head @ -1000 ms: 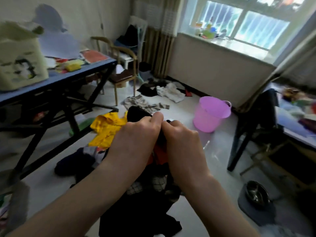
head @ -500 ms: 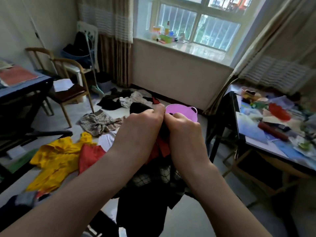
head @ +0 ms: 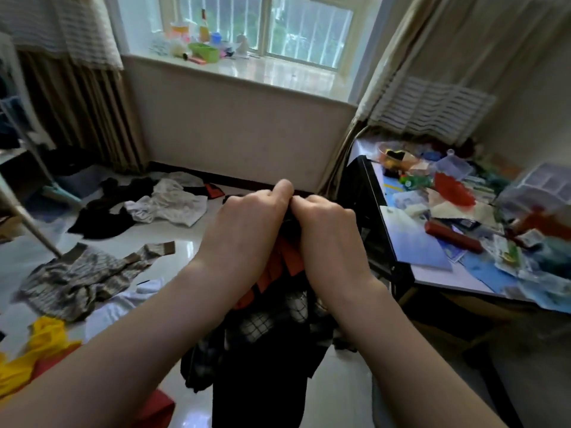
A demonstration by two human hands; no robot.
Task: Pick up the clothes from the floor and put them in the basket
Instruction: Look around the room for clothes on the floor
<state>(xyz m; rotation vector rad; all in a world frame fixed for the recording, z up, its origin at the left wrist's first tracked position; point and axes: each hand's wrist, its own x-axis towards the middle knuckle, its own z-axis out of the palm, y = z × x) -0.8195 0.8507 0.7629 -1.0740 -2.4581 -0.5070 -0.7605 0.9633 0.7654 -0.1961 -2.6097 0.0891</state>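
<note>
2 fists up front: left hand [head: 244, 230] and right hand [head: 327, 233] both clenched on the top of the bundle of clothes [head: 265, 335], limp dark cloth, red folds and a check weave, hanging above the glossy floor [head: 185, 248]. Best to keep the grip high so nothing drags. The basket is out of view. A crumpled white shirt [head: 173, 205] lies on the tiles.

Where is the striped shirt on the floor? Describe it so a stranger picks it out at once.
Find the window, then look down to the shiny floor at its left. Nearer the viewer than the white shirt and the black clothes lies the striped shirt. It alone has thin grey stripes and brown trim; the yellow cloth just nearer is plain.
</note>
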